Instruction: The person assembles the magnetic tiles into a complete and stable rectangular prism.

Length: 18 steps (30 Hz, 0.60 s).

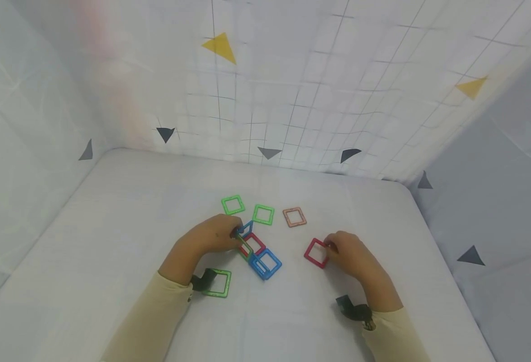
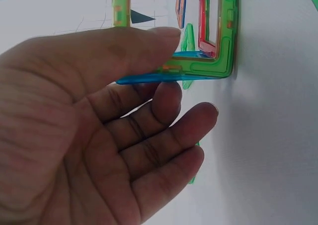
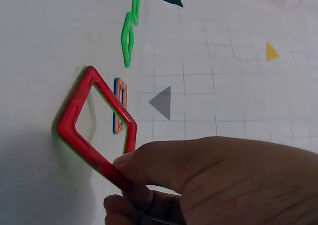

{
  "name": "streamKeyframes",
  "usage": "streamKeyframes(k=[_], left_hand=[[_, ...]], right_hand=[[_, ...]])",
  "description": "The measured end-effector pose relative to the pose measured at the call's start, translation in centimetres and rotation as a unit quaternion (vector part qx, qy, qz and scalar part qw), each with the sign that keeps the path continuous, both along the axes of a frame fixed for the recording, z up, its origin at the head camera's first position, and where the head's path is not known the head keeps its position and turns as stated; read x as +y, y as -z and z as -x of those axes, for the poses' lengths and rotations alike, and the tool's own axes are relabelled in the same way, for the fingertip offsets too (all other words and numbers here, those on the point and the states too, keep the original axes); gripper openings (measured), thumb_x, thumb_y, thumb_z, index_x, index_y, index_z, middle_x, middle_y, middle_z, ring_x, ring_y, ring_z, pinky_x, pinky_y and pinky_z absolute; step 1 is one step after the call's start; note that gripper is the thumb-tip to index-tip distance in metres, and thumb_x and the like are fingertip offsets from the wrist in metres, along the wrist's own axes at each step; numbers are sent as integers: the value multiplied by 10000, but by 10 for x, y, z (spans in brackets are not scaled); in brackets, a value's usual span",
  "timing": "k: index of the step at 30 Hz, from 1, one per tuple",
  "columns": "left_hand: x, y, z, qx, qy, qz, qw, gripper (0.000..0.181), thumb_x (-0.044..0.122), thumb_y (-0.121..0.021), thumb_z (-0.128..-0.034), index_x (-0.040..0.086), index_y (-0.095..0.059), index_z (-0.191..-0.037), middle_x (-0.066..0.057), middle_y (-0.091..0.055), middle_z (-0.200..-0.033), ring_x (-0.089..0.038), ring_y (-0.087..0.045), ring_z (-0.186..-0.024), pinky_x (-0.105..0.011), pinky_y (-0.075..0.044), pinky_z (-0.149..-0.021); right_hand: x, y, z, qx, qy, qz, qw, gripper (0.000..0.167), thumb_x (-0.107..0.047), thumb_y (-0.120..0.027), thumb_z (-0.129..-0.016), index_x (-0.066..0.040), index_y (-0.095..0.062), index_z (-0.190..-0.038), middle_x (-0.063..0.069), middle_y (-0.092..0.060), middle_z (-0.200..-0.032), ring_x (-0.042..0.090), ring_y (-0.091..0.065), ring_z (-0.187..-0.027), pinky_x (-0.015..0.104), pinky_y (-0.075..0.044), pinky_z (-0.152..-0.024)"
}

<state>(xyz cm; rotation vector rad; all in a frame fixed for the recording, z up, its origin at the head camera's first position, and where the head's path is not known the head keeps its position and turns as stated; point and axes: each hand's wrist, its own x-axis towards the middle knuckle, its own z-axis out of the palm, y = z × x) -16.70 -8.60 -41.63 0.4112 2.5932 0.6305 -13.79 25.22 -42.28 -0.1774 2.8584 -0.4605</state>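
My left hand (image 1: 213, 234) pinches a corner of a small build of square magnetic tiles, where an upright green tile (image 2: 226, 36) meets a blue tile (image 2: 149, 79). Its thumb lies on the green frame. Inside the build, a red tile (image 1: 258, 237) shows, and blue tiles (image 1: 275, 271) join its near end. Off to the right, my right hand (image 1: 350, 254) holds another square tile (image 3: 94, 158) by one corner between thumb and fingers. That tile is red on the facing side with green along its back edge, and it is tilted.
Beyond the build lie two green tiles (image 1: 262, 222) and an orange tile (image 1: 294, 224). Another green tile (image 1: 228, 284) sits beside the left wrist, partly covered by a black strap (image 1: 204, 280). A gridded white wall (image 1: 265, 100) rises behind the white table (image 1: 156, 186).
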Motion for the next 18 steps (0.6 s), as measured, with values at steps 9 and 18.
streamKeyframes(k=[9,18], left_hand=[[0,1,1,-29,3,5,10000,248,273,-752,-877,180,-646,-1081,43,-628,-905,-170,-573,-836,-313,-499,-718],[0,2,1,-50,-27,-7,10000,207,271,-748,-880,166,-653,-1032,26,-624,-877,-176,-568,-805,-314,-486,-694]], right_hand=[[-16,-8,-5,196,160,79,9996,216,-159,-728,-883,-87,-707,-1085,33,-646,-907,207,-585,-837,405,-562,-813],[-43,-9,-13,178,222,90,9996,192,-190,-720,-893,-92,-676,-1051,-2,-642,-827,169,-575,-741,328,-557,-705]])
